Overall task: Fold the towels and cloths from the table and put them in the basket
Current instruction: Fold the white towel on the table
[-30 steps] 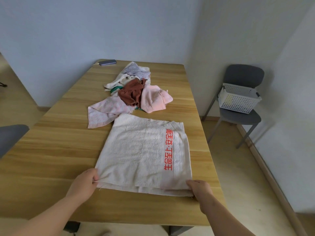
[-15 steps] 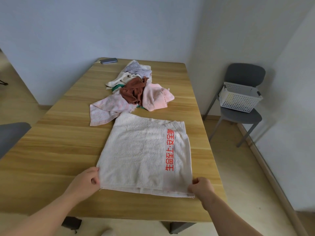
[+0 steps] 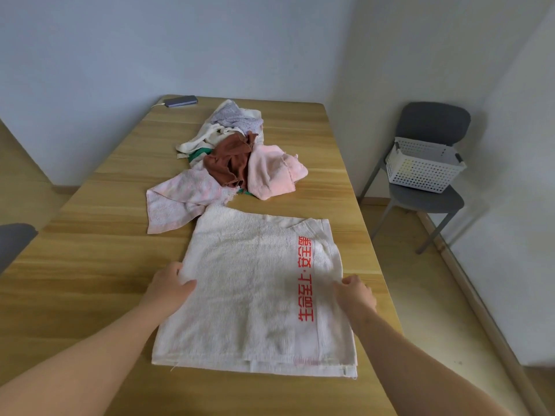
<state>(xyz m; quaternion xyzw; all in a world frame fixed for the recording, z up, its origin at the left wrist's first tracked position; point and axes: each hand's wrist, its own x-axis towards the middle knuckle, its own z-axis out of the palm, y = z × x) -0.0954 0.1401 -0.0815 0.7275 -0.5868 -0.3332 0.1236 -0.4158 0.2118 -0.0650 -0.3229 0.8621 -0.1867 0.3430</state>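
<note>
"Towel (image 3: 249, 283) nearest us, the white one, folded flat on the table (image 3: 90, 250). Do we have hold of it?"

"We do. Our left hand (image 3: 169, 288) pinches its left edge, thumb on top, the other fingers tucked under where we cannot see them. Our right hand (image 3: 356, 292) curls round the right edge. Its fingertips are hidden behind its own knuckles."

"And between the two grips?"

"Terry cloth, with a line of red characters (image 3: 305, 280) just inside the right hand. Our forearms cover the nearer stretches of both edges."

"Beyond our hands?"

"A loose heap. A pale patterned cloth (image 3: 183, 199) lies just past the left grip, by the far corner. We cannot tell whether it touches. Behind it are a brown cloth (image 3: 231, 163), a pink towel (image 3: 270, 172), then a cream cloth (image 3: 201, 138) and a lilac cloth (image 3: 234, 118). A green scrap (image 3: 198, 153) is mostly buried."

"Farther still?"

"A phone (image 3: 181, 101) at the far left corner, its cable dropping out of sight over the edge. Well right of the right grip, off the table, the white basket (image 3: 425, 172) sits on a grey chair (image 3: 432, 124). Left of the left grip, a grey shape (image 3: 15, 238) is cut off by the frame, and we cannot make out what it is."
</note>
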